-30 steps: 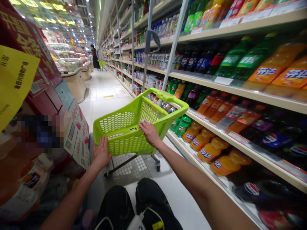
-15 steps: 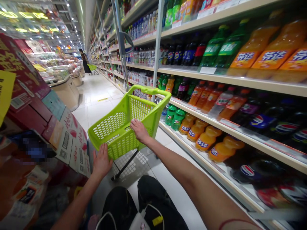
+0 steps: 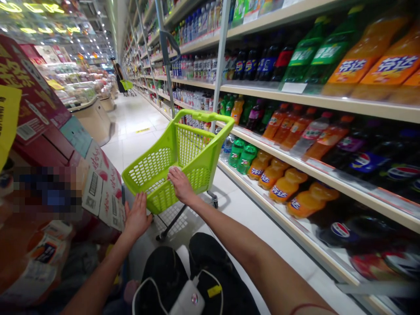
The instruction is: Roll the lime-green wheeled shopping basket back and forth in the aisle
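A lime-green plastic shopping cart (image 3: 193,144) stands tilted in the aisle in front of me, on a grey wheeled frame. My left hand (image 3: 137,217) lies flat, fingers stretched, against the cart's near left corner. My right hand (image 3: 180,185) rests over the near rim with its fingers curled onto the edge. The basket looks to have nothing in it. My knees in dark trousers show at the bottom of the view.
Shelves (image 3: 315,103) of soda bottles, orange, green and dark cola, run along the right. Stacked red and white cartons (image 3: 98,183) crowd the left. The white tiled aisle floor (image 3: 134,131) runs ahead. A person with another green cart (image 3: 123,83) stands far down it.
The cart has swung left and come closer to the cartons, its front turning more along the aisle. Both hands stayed on its near end, and my view shifted left.
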`<state>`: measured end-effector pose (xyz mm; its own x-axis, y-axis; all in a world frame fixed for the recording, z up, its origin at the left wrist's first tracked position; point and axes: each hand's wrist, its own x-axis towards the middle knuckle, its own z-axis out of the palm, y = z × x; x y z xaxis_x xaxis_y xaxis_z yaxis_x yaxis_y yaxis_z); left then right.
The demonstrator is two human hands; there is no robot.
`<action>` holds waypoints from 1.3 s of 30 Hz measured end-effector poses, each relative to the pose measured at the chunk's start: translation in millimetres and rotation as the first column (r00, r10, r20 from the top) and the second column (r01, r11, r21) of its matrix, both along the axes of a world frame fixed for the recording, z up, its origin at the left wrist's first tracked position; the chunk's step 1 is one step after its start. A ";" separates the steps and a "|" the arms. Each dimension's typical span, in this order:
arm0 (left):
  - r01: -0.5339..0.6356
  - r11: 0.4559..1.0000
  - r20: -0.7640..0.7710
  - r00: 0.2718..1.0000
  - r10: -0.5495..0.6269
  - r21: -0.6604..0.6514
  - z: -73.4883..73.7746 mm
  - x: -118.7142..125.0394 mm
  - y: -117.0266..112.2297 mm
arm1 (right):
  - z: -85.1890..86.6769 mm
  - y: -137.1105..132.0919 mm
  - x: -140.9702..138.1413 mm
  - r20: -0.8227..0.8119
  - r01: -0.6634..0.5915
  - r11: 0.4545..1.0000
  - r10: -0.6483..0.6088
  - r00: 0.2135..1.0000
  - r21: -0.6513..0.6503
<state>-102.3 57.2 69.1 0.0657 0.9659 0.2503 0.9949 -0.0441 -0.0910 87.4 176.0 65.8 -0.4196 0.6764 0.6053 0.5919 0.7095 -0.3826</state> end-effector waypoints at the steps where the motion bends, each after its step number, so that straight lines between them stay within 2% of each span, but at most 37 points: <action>1: -0.003 1.000 0.001 1.000 0.003 -0.002 0.4 1.9 -0.7 | -0.9 -1.5 -3.1 0.001 -0.010 1.000 0.010 1.000 -0.008; 7: -0.004 1.000 0.018 1.000 0.004 -0.025 1.6 12.1 -2.8 | -2.9 5.6 -9.6 0.061 -0.002 0.999 0.005 0.998 -0.048; 13: -0.005 0.999 0.015 1.000 0.006 -0.051 3.4 21.8 0.1 | -4.7 21.5 0.9 0.076 -0.032 0.999 0.034 0.997 -0.026; 17: 0.012 0.997 0.003 1.000 -0.011 -0.080 7.3 37.0 1.3 | -3.8 33.8 10.4 0.091 -0.039 0.999 0.041 0.995 -0.028; 22: 0.084 0.989 0.018 0.996 -0.083 -0.124 12.7 61.0 4.0 | -2.7 40.4 23.8 0.085 0.014 0.999 -0.010 0.996 -0.051; 25: 0.153 0.977 0.013 0.988 -0.152 -0.150 16.1 58.5 9.9 | -1.1 37.8 33.6 0.075 0.016 0.998 -0.012 0.997 -0.053; 30: -0.002 0.993 -0.037 0.999 -0.003 -0.116 13.6 24.1 21.4 | 4.3 20.6 43.8 0.057 0.012 0.998 -0.008 0.998 -0.065; 32: -0.006 0.991 -0.051 0.999 -0.001 -0.136 9.2 17.4 21.4 | 2.5 4.7 41.5 0.053 -0.009 0.998 0.013 0.999 -0.069; 39: 0.073 0.989 -0.038 0.996 -0.078 -0.125 2.6 41.6 12.9 | -20.3 -60.7 24.5 0.009 0.030 0.997 -0.030 1.000 -0.066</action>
